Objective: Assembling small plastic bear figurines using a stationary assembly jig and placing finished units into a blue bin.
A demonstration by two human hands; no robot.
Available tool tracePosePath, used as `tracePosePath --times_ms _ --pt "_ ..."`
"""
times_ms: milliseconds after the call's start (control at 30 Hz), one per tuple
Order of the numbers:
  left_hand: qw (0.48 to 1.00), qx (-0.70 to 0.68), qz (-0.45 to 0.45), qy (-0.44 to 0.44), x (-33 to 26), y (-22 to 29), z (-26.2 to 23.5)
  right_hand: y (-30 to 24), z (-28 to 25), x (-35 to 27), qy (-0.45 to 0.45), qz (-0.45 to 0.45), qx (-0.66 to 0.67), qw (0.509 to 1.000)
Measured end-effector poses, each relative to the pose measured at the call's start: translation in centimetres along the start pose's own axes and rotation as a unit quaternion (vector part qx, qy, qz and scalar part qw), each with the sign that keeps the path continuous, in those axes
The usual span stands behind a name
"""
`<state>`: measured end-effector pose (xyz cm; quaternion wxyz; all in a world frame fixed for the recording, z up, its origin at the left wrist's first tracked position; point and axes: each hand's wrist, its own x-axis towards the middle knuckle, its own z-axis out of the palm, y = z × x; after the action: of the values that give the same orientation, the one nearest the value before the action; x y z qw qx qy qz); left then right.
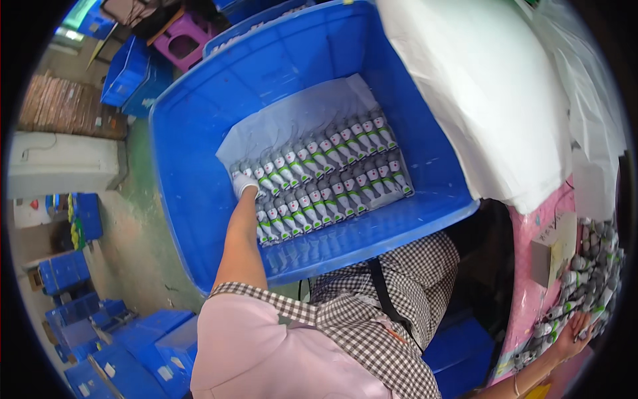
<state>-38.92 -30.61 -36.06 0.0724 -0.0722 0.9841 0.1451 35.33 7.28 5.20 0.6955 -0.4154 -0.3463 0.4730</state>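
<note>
The big blue bin point(199, 133) is the landmark here. Its floor is lined with a pale sheet of paper point(292, 120), most likely to keep the layer clean and separate. On that sheet, toward the bin's near wall, lie the small grey figures point(332, 179), packed side by side in two tight rows so they cannot roll. Each figure's long axis runs across its row, pointing from the bin's near wall toward its far wall, tilted slightly leftward.

At the left end of the rows, the gloved left hand point(244, 185) reaches down into the bin and rests on the endmost figures; whether it grips one I cannot tell. Outside the bin, far right on a pink table point(531, 266), the bare right hand point(577, 329) lies on a loose heap of figures point(588, 279), apparently closing around some.
</note>
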Motion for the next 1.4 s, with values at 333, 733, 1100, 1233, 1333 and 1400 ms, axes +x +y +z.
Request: tracePosePath --times_ms 333,733,1100,1233,1333,1400 --pt "0.739 -0.524 0.37 -0.206 -23.6 24.1 -16.5 12.5 9.6 -10.2 -0.149 0.052 0.047 0.986" --pt "0.344 -0.423 0.175 -0.82 -46.7 33.3 -20.6 14.3 15.2 -17.0 -0.077 -0.048 -0.051 0.995" --pt "0.436 -0.427 0.297 -0.734 -47.6 32.7 -19.7 10.9 8.8 -13.9 -0.203 0.001 -0.212 0.956" --pt "0.467 -0.418 0.333 -0.705 -48.4 33.3 -19.7 9.6 4.1 -8.1 -0.018 -0.251 -0.555 0.793" --pt "0.467 -0.381 0.339 -0.723 -50.0 35.5 -19.6 10.9 2.7 -6.0 -0.055 -0.239 -0.735 0.632" --pt "0.446 -0.336 0.399 -0.727 -51.2 37.5 -19.2 11.5 2.8 -5.6 -0.034 -0.266 -0.711 0.65"
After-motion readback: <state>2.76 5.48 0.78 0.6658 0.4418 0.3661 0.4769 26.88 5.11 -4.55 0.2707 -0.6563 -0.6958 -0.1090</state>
